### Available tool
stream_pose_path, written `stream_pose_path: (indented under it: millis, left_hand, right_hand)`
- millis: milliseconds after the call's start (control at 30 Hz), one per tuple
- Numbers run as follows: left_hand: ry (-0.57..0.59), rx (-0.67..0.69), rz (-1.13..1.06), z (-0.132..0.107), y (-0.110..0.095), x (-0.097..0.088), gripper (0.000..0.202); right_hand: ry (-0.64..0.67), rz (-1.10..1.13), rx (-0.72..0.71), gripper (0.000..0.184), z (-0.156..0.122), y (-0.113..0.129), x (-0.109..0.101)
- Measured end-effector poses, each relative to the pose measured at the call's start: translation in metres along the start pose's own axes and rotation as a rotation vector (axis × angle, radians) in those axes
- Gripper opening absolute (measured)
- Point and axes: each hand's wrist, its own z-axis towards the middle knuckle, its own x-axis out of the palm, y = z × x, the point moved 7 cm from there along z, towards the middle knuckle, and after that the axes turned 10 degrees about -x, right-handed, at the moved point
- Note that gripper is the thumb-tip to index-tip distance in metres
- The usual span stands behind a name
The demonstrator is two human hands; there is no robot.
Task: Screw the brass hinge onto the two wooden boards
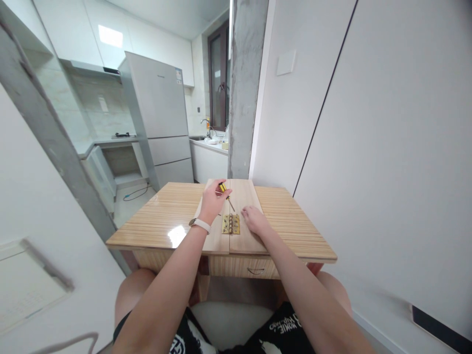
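Head view, single entry. Small rectangular table with glossy striped light-wood top (165,216) stood before the seated person; two pale wooden boards (243,196) lay side by side across its middle, running from the far edge to the near edge. Brass butt hinge with central knuckle (230,223) sat over the seam between the boards, toward the near edge.

Left hand (214,200), white band on the wrist (199,224), was clenched around a screwdriver with yellow-and-black handle (222,187); its thin metal shaft (230,203) slanted down toward the hinge, tip short of the brass. Right hand (254,219) lay flat and unclenched on the right board, just beside the hinge, grasping nothing.

Handling note, as judgement: the step looked like driving a hinge screw. It would go best with the shaft stood upright over the screw hole, the tip seated fully before turning, and the right hand pressing the board and hinge leaf so the seam stayed closed and the hinge did not creep.

Background: grey refrigerator (162,118), concrete pillar (247,83), white wall panels (387,147), sink counter (208,145). Drawer pull (252,271) showed under the near edge.
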Motion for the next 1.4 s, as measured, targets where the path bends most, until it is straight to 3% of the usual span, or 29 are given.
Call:
stream_pose_path:
  millis: [200,467,633,900,1233,1400]
  left_hand:
    - [-0.102,-0.088,-0.025,0.002,0.018,-0.021,0.038]
    - [-0.164,-0.14,-0.058,-0.002,0.032,-0.043,0.04]
    - [-0.205,-0.181,-0.096,-0.007,0.047,-0.058,0.04]
    - [-0.238,-0.19,-0.108,-0.01,0.054,-0.078,0.041]
    - [-0.257,-0.197,-0.112,-0.014,0.059,-0.086,0.04]
    - [-0.253,-0.198,-0.104,-0.016,0.06,-0.089,0.04]
  right_hand:
    - [0.105,-0.067,0.059,0.048,0.012,0.025,-0.009]
    - [0.207,-0.111,-0.016,0.017,0.025,0.045,-0.007]
    - [0.216,-0.073,-0.119,0.016,0.031,0.052,-0.009]
    - [0.257,-0.009,-0.133,0.025,0.037,0.045,-0.007]
    - [0.258,-0.032,-0.161,0.023,0.043,0.05,0.0]
    - [0.211,-0.031,-0.188,0.019,0.042,0.049,-0.012]
